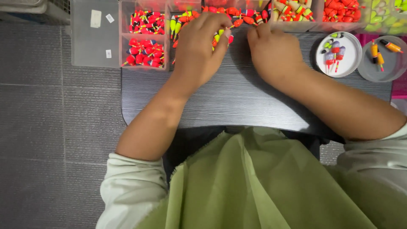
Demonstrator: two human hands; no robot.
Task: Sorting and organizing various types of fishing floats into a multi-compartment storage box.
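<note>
We look down on a dark table (pixel 237 97) with a green cloth (pixel 254 182) spread over the lap below it. Along its far edge run clear trays (pixel 144 36) packed with small red, orange and yellow floats (pixel 146 53). At the right sit a white dish (pixel 354 59) holding a few purple-and-red floats, and a grey dish (pixel 390 70) with two orange ones.

Our left hand (pixel 199 48) rests at the tray edge, fingers curled in narrowly — they pinch a yellow-and-red float (pixel 221 36) just in front of the trays, near the table's far middle. Our right hand (pixel 273 53) lies close beside it, knuckles up, its fingertips reaching the loose floats by the tray — we cannot tell whether they grip one, since the hand's back hides them.
</note>
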